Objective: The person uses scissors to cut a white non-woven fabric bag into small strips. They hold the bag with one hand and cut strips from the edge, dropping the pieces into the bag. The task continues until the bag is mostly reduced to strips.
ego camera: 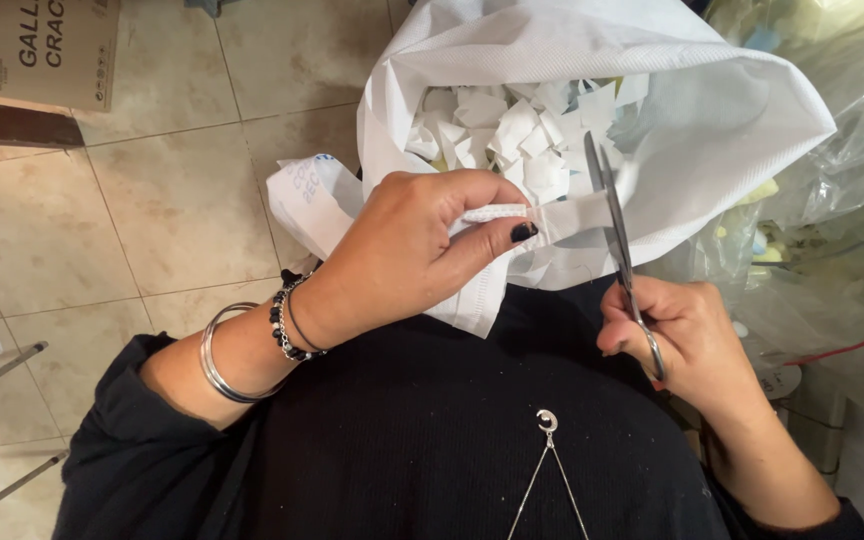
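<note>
Head view, looking down over a black top. Left hand (407, 250), centre of frame, is closed in a pinch on a white strip (552, 215) of fabric-like material, thumb on top, holding it out level to the right so its free end reaches the blades; the grip looks meant to keep the strip taut. Right hand (687, 340), lower right, has its fingers curled through the handles of the scissors (614, 225); the blades point up-frame and stand slightly parted, astride the strip just right of the thumb. All this sits directly over the mouth of a large white bag (732, 110), upper centre, rim folded outward, presumably so pieces drop in. Bag contents: a heap of small white cut scraps (512, 130), irregular squares, a few paler blue-grey. Clear plastic bags (832, 230) at right edge, contents unclear. Cardboard box (37, 50) upper left on the tiled floor (152, 210).
</note>
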